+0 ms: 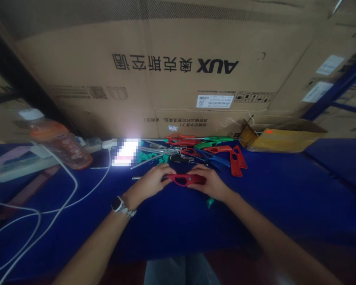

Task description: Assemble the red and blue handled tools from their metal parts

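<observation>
At the blue counter, a red-handled tool is held at frame centre, clamped by the fingers of left hand and right hand; by uneven force, its metal rod might be bent.

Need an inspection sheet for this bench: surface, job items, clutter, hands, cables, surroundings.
Surface: blue surface, items mostly along its far side.
Job items: red-handled tool in hand, metal rod pointing left; beyond it, a pile of red, green and blue handles with metal pieces.
Clutter: orange-coloured drink bottle at left, leaning; teal piece near the right wrist; bright pixelated patch, contents unreadable.
Left hand: grips the tool's rod end.
Right hand: grips its other end.
Cables: white cables loop over the left side.
Surroundings: large carton behind, print upside down; yellow open-topped box at far right.
Spills: nothing seen.
</observation>
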`<state>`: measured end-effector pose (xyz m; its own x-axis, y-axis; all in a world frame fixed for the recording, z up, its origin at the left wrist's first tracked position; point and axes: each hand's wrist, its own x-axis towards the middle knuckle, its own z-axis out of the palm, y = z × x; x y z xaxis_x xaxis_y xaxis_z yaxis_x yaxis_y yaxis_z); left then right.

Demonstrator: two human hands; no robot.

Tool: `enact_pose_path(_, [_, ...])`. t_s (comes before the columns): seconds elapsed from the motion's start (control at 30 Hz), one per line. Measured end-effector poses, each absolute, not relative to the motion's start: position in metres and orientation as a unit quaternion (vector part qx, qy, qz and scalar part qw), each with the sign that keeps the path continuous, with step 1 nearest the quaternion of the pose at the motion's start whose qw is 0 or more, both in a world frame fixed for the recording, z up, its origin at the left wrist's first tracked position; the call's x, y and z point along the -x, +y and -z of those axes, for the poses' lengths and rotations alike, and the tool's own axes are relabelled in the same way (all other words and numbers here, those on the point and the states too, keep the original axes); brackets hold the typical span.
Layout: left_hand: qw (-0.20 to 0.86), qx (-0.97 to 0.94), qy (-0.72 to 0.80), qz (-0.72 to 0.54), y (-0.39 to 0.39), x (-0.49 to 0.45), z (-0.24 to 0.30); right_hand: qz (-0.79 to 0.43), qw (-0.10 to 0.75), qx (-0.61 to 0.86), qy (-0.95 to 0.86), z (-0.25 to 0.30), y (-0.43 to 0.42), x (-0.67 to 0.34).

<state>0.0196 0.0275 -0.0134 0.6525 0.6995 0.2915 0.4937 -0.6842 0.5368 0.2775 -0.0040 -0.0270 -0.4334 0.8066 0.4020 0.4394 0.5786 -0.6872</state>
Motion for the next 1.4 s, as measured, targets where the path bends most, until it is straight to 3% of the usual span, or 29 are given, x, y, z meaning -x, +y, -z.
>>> enact_pose_path(0.43, [0.246,-0.872,0.336,-0.257,0.021,-0.019,0.004,-0.228,0.352,0.402,-0.814,0.022,-0.007,-0.275])
enact_pose_path(0.67, [0.303,-0.841,0.342,-0.290,0.023,-0.022,0.000,-0.076,0.324,0.387,-0.860,0.017,-0.011,-0.272])
enact_pose_path(1.17, [0.217,-0.888,0.305,-0.269,0.018,-0.021,-0.006,-0.065,0.276,0.440,-0.852,0.008,-0.011,-0.277])
enact_pose_path(1.4, [0.168,-0.895,0.306,-0.276,0.013,-0.025,-0.011,-0.020,0.315,0.403,-0.859,0.013,-0.010,-0.280])
